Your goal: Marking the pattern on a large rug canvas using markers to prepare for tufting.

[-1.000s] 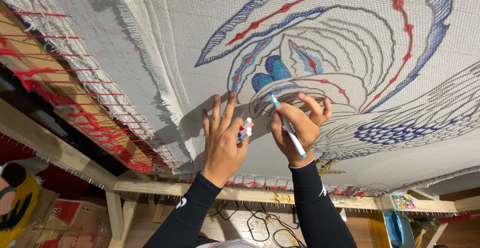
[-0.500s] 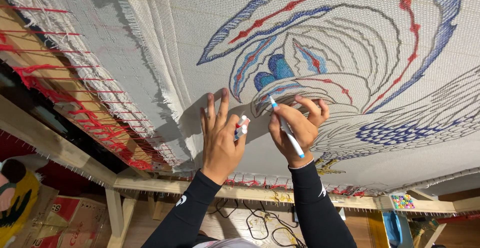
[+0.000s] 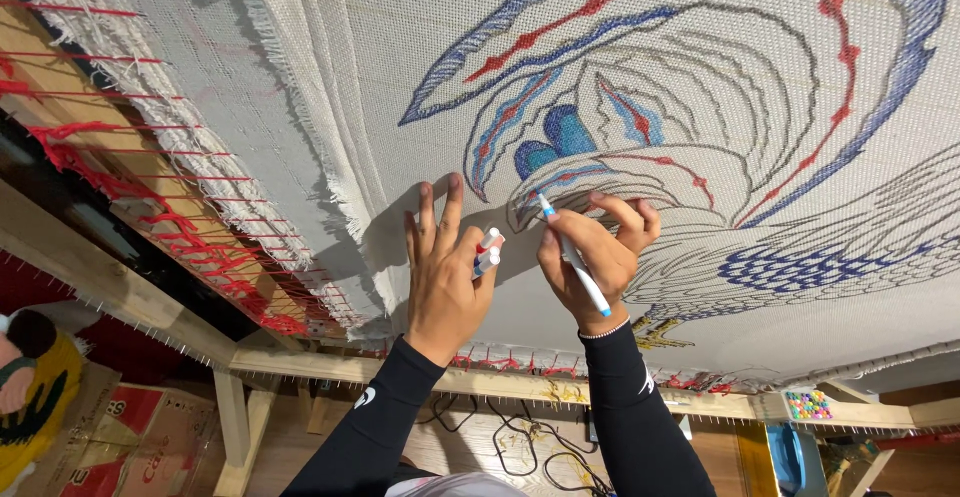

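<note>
A pale woven canvas (image 3: 420, 27) is stretched on a wooden frame (image 3: 330, 362) and carries a drawn pattern of blue, red and grey curved lines. My right hand (image 3: 595, 252) grips a blue-and-white marker (image 3: 572, 255) with its tip touching the canvas near the blue patches. My left hand (image 3: 440, 277) lies flat against the cloth with fingers spread, and it pins two or three capped markers (image 3: 487, 250) between thumb and palm. Both arms wear black sleeves.
Red thread (image 3: 150, 207) laces the frayed canvas edge to the frame on the left. Below lie a cardboard box (image 3: 140, 447), black cables (image 3: 510, 447) on a wooden floor, a yellow and green object (image 3: 35, 397) at the far left and a small colourful tray (image 3: 810, 404).
The view has shifted slightly. My right hand has moved the marker tip a little along the drawn lines. My left hand stays pressed on the cloth.
</note>
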